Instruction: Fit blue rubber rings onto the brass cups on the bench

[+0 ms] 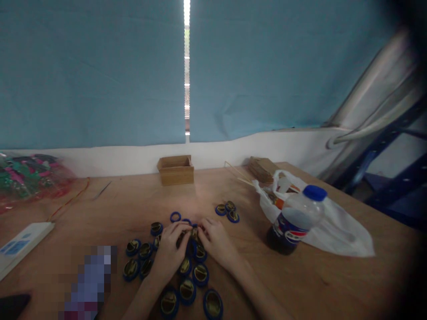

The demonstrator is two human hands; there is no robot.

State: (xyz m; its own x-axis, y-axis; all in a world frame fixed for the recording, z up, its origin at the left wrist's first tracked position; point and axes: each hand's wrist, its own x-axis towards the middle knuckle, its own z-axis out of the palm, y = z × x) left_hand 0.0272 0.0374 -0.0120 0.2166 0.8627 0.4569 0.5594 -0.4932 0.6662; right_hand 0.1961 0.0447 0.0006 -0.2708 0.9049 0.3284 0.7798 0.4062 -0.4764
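Observation:
My left hand (171, 244) and my right hand (216, 240) meet at the middle of the wooden table. Their fingertips are closed on a small round gold-and-blue piece (195, 232), partly hidden by the fingers. Around and below them lie several more round pieces with blue rims and gold centres, such as one piece (200, 274) with a bar across it. A loose blue ring (175, 217) rests just beyond my left fingers, and part of a second blue ring (187, 221) shows beside it. Three similar pieces (230, 207) sit apart, right of my right hand.
An open cardboard box (176, 175) stands near the wall. To the right are a cola bottle (293, 224), a white plastic bag (343, 229) and flat brown cardboard (262, 169). Leftward lie a white power strip (26, 244) and a plastic bag of coloured items (30, 175).

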